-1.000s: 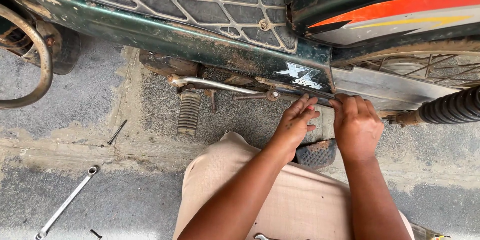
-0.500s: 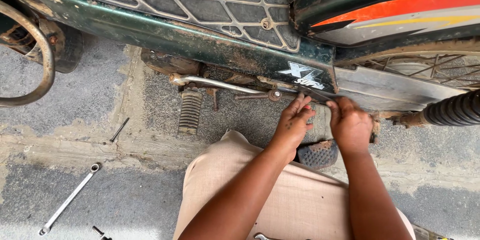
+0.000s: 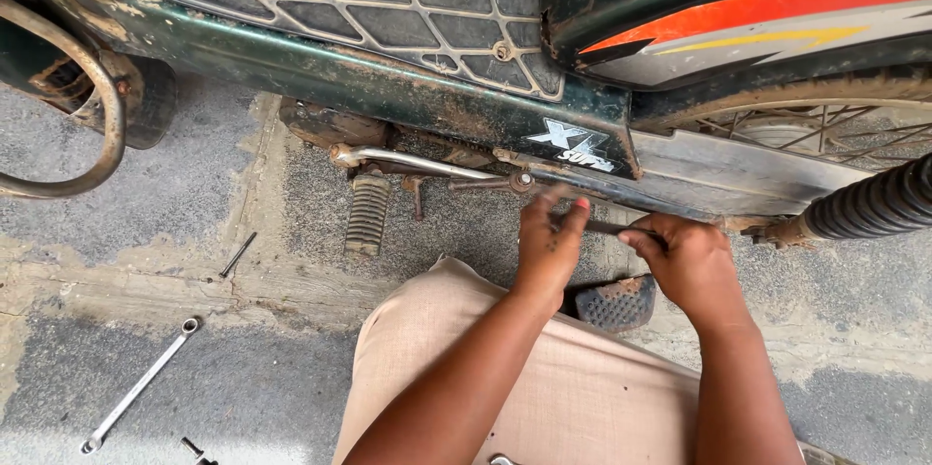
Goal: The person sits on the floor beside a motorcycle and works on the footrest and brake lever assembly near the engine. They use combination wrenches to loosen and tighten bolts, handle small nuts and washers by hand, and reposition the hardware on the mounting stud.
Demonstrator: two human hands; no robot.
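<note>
both hands work under the green motorcycle frame (image 3: 388, 86): the left hand (image 3: 549, 242) and right hand (image 3: 684, 261) pinch a thin dark rod (image 3: 607, 227) between them (its ends are hidden). a ribbed footpeg (image 3: 368, 215) hangs to the left; a wrench (image 3: 141, 385) lies on the floor near left.

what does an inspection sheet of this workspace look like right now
surface: rough grey concrete ground, cracked and dusty
job's things: thin dark rod under the green motorbike, held at both ends
clutter: long spanner, small dark pin, bolt
grippers: left hand and right hand both grip the rod
cables: nothing seen
surroundings: ribbed footpeg, black spring, spoked wheel, beige trouser leg
</note>
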